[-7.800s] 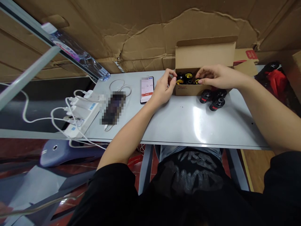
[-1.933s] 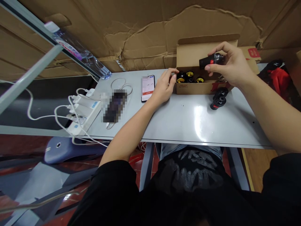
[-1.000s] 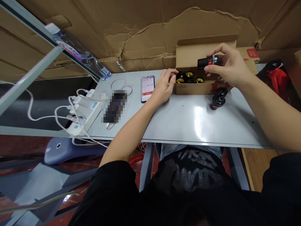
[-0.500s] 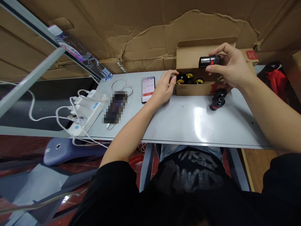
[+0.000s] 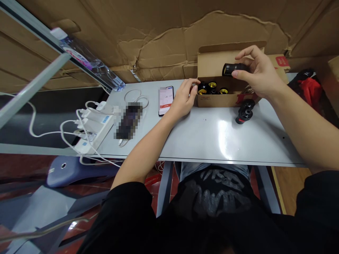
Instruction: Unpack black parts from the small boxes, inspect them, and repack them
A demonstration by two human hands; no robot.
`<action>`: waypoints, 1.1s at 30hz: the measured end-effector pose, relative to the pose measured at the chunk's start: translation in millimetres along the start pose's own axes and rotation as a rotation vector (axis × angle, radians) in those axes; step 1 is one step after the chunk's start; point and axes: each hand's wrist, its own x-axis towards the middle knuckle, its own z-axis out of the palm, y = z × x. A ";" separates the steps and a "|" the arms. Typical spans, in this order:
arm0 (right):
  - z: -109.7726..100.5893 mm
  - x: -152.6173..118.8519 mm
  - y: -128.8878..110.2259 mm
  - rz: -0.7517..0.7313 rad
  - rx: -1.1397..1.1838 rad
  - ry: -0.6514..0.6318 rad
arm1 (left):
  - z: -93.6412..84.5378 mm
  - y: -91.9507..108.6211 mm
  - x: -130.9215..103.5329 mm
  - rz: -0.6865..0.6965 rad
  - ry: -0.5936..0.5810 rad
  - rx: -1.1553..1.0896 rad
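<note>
My right hand [image 5: 255, 72] grips a black cylindrical part [image 5: 231, 69] between thumb and fingers, holding it sideways above the open cardboard box [image 5: 219, 101]. Several black parts with yellow inner rims [image 5: 224, 91] lie in the box's left portion. My left hand [image 5: 186, 95] rests at the box's left edge, fingers bent and apart, with nothing seen in it. In front of the box, on the table, stand black parts [image 5: 244, 114], one with a red mark. What fills the box's right end is partly hidden by my right hand.
On the grey table [image 5: 196, 141] lie a lit phone [image 5: 165, 101], a blurred-out device [image 5: 129, 121] and a white power strip [image 5: 96, 132] with cables. A water bottle [image 5: 90, 61] leans at the back left. Black and red items [image 5: 311, 90] sit at the far right.
The black part in my right hand has turned about its length; its red mark no longer shows. My left hand stays at the box edge. The view has shifted slightly.
</note>
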 end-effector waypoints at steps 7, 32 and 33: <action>0.1 -5.2 -11.2 -0.065 -0.296 -0.017 | 1.1 -2.5 -1.1 0.038 0.003 -0.001; 13.5 -16.4 -35.9 0.049 -0.703 -0.183 | 4.3 -7.3 -1.2 0.059 0.013 0.019; 14.7 -17.5 -39.2 0.057 -0.692 -0.182 | 4.0 -6.4 -1.5 0.055 0.011 0.021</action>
